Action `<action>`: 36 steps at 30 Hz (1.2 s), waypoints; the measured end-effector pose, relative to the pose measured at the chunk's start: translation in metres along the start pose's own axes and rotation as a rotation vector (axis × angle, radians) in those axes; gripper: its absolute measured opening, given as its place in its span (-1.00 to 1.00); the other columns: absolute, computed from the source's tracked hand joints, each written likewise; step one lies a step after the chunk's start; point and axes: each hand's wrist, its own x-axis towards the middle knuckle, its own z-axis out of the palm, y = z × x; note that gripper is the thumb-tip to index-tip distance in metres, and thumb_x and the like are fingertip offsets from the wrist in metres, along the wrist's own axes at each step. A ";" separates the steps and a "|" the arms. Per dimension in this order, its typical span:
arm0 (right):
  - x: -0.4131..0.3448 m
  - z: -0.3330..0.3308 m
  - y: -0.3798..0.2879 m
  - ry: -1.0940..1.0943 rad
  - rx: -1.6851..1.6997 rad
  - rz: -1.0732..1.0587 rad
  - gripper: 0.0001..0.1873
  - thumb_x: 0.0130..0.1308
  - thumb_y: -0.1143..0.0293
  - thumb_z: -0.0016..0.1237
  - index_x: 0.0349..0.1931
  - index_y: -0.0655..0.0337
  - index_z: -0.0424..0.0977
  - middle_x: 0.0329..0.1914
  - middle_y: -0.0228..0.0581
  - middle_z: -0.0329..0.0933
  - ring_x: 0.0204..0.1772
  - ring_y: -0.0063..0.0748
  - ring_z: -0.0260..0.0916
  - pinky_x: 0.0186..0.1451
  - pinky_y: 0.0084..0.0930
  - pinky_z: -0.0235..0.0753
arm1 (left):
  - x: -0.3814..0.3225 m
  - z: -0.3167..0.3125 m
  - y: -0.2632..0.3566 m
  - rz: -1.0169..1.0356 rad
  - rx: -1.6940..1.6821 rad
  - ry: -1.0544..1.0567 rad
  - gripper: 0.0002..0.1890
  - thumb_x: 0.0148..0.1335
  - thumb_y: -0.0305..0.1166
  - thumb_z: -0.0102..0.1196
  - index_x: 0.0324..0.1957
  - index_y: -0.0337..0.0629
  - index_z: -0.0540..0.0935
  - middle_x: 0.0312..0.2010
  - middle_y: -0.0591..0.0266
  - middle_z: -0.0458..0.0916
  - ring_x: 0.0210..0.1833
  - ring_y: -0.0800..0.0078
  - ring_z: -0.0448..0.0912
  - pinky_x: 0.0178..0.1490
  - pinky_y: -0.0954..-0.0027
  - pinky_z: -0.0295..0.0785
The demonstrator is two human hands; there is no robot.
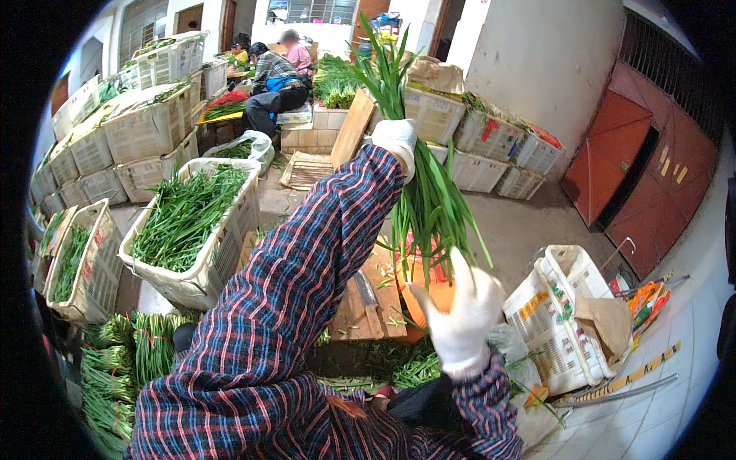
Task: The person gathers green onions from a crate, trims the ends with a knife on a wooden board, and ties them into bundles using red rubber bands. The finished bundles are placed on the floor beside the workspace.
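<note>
My left hand (397, 144), in a white glove, is closed around a bunch of long green leafy stalks (428, 201) and holds it up, with part of the bunch above the fist and the rest hanging below. Near the hanging ends, my right hand (464, 319), also gloved in white, has its thumb and fingers spread and holds nothing. Beneath them a knife (368, 299) with a wooden handle lies on a wooden board (348, 307) strewn with green cuttings. An orange container (434, 293) stands beside the board, partly hidden by the stalks.
A white plastic crate (230, 230) full of greens stands at the left, above tied green bundles (109, 368). White crates (552, 322) stand at the right by a yellow-and-black strip (644, 371). People (276, 75) sit among stacked crates (149, 121) farther back.
</note>
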 end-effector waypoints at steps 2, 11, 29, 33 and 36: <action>0.005 -0.003 -0.002 0.201 -0.086 -0.027 -0.13 -0.20 -0.03 0.33 0.15 0.19 0.37 -0.22 -0.31 0.31 -0.07 -0.24 0.31 0.06 -0.19 0.30 | 0.004 -0.011 0.000 0.107 0.008 -0.001 -0.76 0.10 -0.26 0.05 -0.39 -0.23 0.65 -0.47 0.06 0.62 -0.39 0.18 0.56 -0.28 0.25 0.43; 0.012 0.089 0.031 0.016 -0.118 0.039 -0.17 -0.22 0.06 0.30 0.14 0.16 0.37 0.05 -0.21 0.35 0.14 -0.16 0.23 0.14 -0.15 0.24 | -0.031 -0.029 0.038 0.085 0.135 0.009 -0.67 0.08 -0.21 -0.02 -0.35 -0.31 0.64 -0.40 -0.14 0.62 -0.31 -0.01 0.59 -0.25 0.18 0.41; -0.113 0.037 0.100 -0.885 -0.153 -0.056 -0.36 0.00 0.02 0.21 0.06 0.17 0.42 -0.14 -0.11 0.49 -0.06 -0.10 0.44 -0.03 -0.19 0.39 | -0.010 -0.034 0.040 -0.102 -0.071 0.018 -0.63 0.13 -0.20 -0.04 -0.27 -0.37 0.58 -0.42 0.03 0.61 -0.41 0.21 0.52 -0.29 0.26 0.36; -0.085 0.047 0.082 -0.272 0.308 0.294 -0.28 0.06 0.11 0.21 0.18 0.29 0.30 -0.12 -0.07 0.45 -0.04 -0.14 0.39 -0.07 -0.29 0.38 | -0.026 -0.026 0.048 -0.041 -0.099 0.022 -0.63 0.13 -0.18 0.00 -0.27 -0.37 0.59 -0.43 0.05 0.62 -0.42 0.21 0.53 -0.29 0.27 0.38; -0.043 0.081 0.076 -0.038 0.934 0.881 -0.64 0.29 0.23 0.02 -0.05 0.33 0.47 -0.39 -0.21 0.46 -0.31 -0.26 0.36 -0.19 -0.44 0.36 | -0.031 -0.021 0.054 -0.071 -0.090 0.067 -0.66 0.11 -0.21 0.07 -0.26 -0.34 0.61 -0.46 0.12 0.63 -0.44 0.28 0.53 -0.30 0.28 0.39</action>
